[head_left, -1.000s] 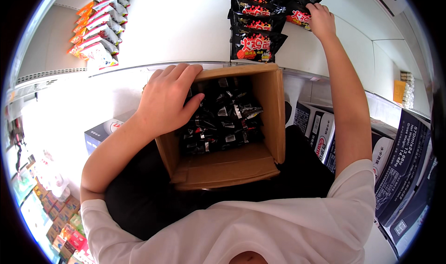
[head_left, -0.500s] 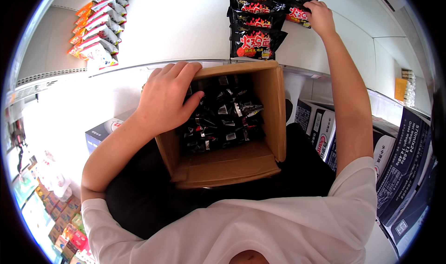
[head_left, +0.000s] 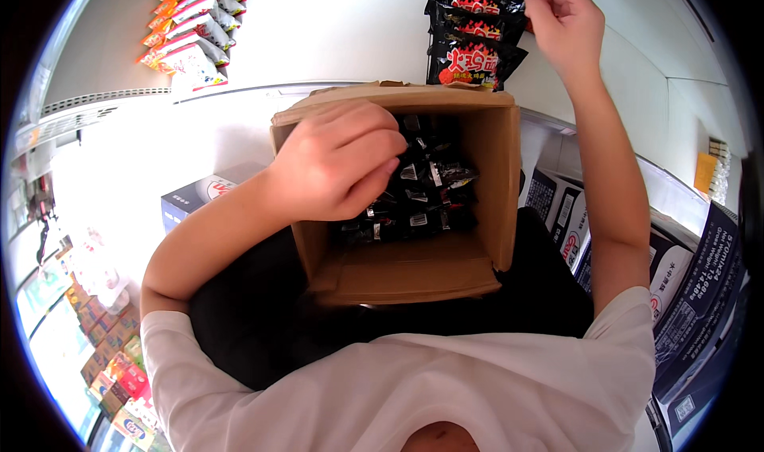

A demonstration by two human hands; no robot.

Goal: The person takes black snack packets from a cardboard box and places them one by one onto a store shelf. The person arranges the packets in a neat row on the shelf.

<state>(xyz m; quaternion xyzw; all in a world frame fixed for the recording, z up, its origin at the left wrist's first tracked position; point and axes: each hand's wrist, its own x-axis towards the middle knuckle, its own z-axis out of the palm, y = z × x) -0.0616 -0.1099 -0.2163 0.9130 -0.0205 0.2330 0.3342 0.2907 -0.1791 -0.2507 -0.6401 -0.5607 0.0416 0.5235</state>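
Box: I see an open brown cardboard box point(head_left: 414, 269) held against my lap and chest, just below the white shelf edge point(head_left: 263, 90), its flaps folded out and its mouth facing me.
Box contents: small black packets point(head_left: 422, 201) with white and silver label patches lie heaped in the far half of the box; the near half shows bare cardboard floor.
Left hand: my left hand point(head_left: 338, 161) sits over the box's left rim, fingers curled in and down toward the packets; I cannot tell whether it has one pinched, since the fingertips hide behind the knuckles.
Right hand: my right hand point(head_left: 561, 18) is raised to the upper shelf, fingers loosely bent and narrow, at the right edge of the stacked black bags; whether it touches them or grips anything I cannot tell.
Black bags: a column of black bags point(head_left: 473, 30) with red and orange print stands on the shelf above the box, overlapping like shingles.
Orange packs: far left on the same shelf level, a slanted row of orange, red and white packs point(head_left: 191, 22) leans together, well apart from the black bags.
Blue carton: a blue and white carton point(head_left: 195, 197) rests behind my left forearm, below the shelf edge.
Dark cartons: to my right, dark cartons point(head_left: 700, 293) with white label panels stand in a row.
Lower left: small colourful packages point(head_left: 103, 356) crowd low shelves near the picture's rim.
Shirt: my white shirt point(head_left: 414, 388) fills the bottom.
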